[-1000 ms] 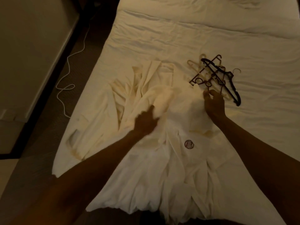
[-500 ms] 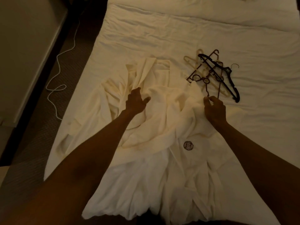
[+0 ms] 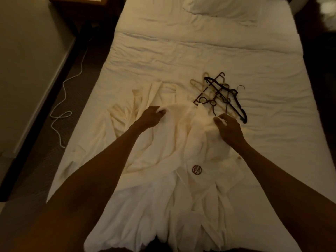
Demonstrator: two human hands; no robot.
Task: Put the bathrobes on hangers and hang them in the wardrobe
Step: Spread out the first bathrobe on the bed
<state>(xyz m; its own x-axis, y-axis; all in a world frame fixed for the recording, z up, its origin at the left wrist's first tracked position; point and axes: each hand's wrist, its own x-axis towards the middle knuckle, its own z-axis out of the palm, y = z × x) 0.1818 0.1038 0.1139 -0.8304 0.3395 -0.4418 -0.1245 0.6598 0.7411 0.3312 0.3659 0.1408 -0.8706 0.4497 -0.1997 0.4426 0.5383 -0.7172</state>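
a soft, rumpled cream bathrobe [image 3: 163, 179] with a round brown emblem [image 3: 197, 169] lies spread on the wrinkled white bed [image 3: 181, 55]. beyond it sits a tangle of thin dark and pale hangers [image 3: 221, 95]. both arms reach forward; the left hand [image 3: 149, 119] pinches a raised fold near the collar, while the right hand [image 3: 230, 129] has its fingers [image 3: 218, 120] curled round bunched cloth just beside the hangers.

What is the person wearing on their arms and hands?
Nothing that shows. The left hand and right hand are bare, no gloves. No sleeves, watch or bracelet show up to the frame's edge. Rings are too dim to tell.
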